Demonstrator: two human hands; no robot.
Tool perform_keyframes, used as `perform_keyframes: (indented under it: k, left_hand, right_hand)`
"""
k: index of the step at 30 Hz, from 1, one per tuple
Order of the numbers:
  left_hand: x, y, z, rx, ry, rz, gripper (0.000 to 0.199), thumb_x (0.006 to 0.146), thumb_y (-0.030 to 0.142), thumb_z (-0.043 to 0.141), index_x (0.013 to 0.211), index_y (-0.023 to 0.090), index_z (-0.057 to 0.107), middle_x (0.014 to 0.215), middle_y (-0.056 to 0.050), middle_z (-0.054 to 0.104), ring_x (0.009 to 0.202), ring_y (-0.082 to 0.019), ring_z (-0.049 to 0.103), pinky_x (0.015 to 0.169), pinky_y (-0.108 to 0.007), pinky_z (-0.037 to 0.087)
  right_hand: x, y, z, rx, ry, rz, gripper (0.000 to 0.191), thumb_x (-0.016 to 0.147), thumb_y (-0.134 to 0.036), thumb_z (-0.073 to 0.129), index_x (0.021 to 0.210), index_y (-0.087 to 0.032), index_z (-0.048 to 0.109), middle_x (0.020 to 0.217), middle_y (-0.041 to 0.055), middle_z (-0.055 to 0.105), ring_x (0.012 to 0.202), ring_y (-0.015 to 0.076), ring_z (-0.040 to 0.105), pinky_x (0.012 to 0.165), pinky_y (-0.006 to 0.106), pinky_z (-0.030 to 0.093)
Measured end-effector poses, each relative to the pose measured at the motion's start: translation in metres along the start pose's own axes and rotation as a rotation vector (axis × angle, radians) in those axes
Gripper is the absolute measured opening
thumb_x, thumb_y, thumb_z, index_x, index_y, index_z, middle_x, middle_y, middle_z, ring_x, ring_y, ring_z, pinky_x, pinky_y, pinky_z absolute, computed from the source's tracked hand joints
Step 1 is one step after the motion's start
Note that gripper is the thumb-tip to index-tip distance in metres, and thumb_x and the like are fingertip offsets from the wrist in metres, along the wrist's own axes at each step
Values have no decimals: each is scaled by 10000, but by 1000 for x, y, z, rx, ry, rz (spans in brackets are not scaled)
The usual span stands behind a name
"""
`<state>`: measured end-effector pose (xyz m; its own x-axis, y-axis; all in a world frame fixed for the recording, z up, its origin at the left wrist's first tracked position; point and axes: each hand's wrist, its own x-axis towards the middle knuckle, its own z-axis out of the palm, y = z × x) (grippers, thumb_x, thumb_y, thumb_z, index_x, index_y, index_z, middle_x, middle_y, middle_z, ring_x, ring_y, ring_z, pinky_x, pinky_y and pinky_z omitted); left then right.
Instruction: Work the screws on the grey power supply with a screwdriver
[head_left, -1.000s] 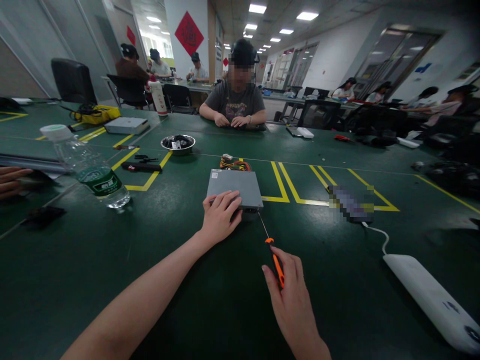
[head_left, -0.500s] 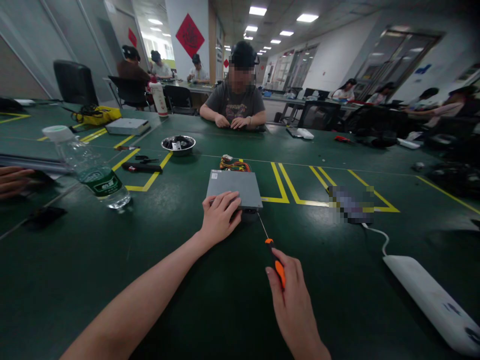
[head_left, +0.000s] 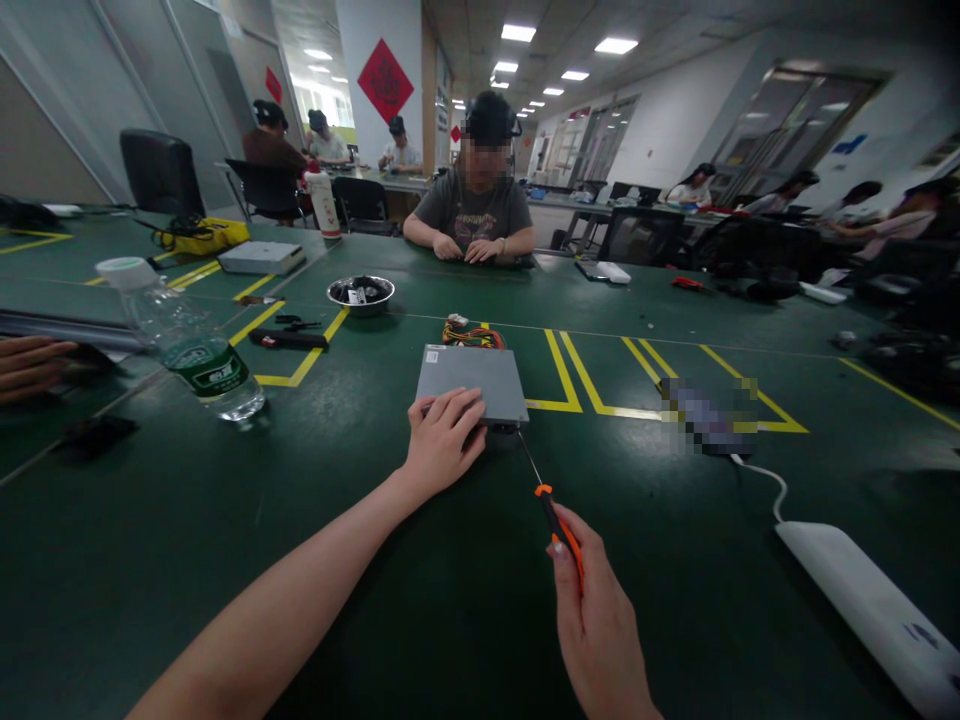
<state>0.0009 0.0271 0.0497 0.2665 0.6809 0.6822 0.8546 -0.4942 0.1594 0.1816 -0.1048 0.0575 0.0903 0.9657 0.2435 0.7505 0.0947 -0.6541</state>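
A grey metal computer power supply (head_left: 474, 375) lies flat on the green table in front of me. Its bundle of coloured cables (head_left: 472, 333) comes out at the far side. My left hand (head_left: 446, 435) grips its near left part, fingers over the top and thumb down the near face. In my right hand (head_left: 596, 610) is an orange and black screwdriver (head_left: 561, 530), held by the handle. Its thin shaft points up and left, and the tip is at the near right corner of the power supply. Whether the tip sits in a screw is too small to tell.
Left of me stand a tilted-looking water bottle (head_left: 199, 350) and a black-handled tool (head_left: 289, 340). A metal bowl (head_left: 361, 296) of small parts is beyond. To the right lie a phone (head_left: 705, 415) and a white power bank (head_left: 862, 610), joined by a cable. A person (head_left: 476, 205) sits opposite.
My right hand has turned a little around the screwdriver's handle, its thumb now lying on the handle. The view has shifted slightly. The left hand stays on the power supply.
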Motion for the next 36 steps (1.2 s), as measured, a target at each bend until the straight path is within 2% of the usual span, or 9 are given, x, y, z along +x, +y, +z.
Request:
perform_keyframes:
  k: [4, 10, 16, 25, 30, 36]
  left_hand:
    - [0, 0, 0, 11, -5, 1, 233, 845, 290, 486, 1067, 252, 545, 1232, -33, 557, 1141, -228, 479, 890, -425, 257]
    - [0, 0, 1, 15, -3, 1, 237, 836, 285, 498, 1065, 251, 545, 1229, -25, 559, 1134, -224, 484, 892, -427, 259]
    - [1, -1, 1, 0, 4, 4, 241, 835, 277, 498, 1069, 255, 551, 1218, -42, 567, 1127, -232, 488, 892, -430, 255]
    - [1, 0, -1, 9, -10, 3, 235, 847, 283, 481, 1072, 253, 543, 1236, -30, 555, 1138, -225, 482, 892, -427, 254]
    - [1, 0, 0, 4, -6, 1, 240, 843, 276, 485, 1075, 252, 541, 1232, -35, 558, 1136, -227, 482, 893, -430, 250]
    - [0, -1, 1, 6, -7, 4, 233, 845, 277, 482, 1068, 248, 542, 1235, -38, 556, 1137, -228, 481, 888, -429, 249]
  right_hand:
    - [-3, 2, 0, 2, -7, -8, 350, 903, -367, 316, 1194, -227, 453, 979, 57, 629, 802, 169, 635, 650, 288, 523]
    - [-2, -4, 6, -6, -86, -112, 329, 908, -318, 316, 1205, -234, 433, 1033, 61, 607, 861, 157, 623, 673, 262, 521]
    - [5, -14, 9, -30, -85, -137, 321, 910, -292, 302, 1196, -226, 434, 982, 59, 610, 810, 153, 627, 656, 261, 524]
    - [3, -13, 14, -25, -89, -131, 330, 910, -306, 318, 1222, -247, 405, 994, 65, 542, 781, 152, 614, 626, 260, 531]
    - [-4, -18, 26, -52, -15, -166, 366, 897, -320, 342, 1236, -196, 400, 1104, 130, 435, 825, 182, 610, 636, 285, 542]
    - [0, -25, 18, -88, 50, -209, 334, 917, -310, 298, 1205, -206, 430, 1005, 104, 506, 783, 163, 621, 571, 233, 537]
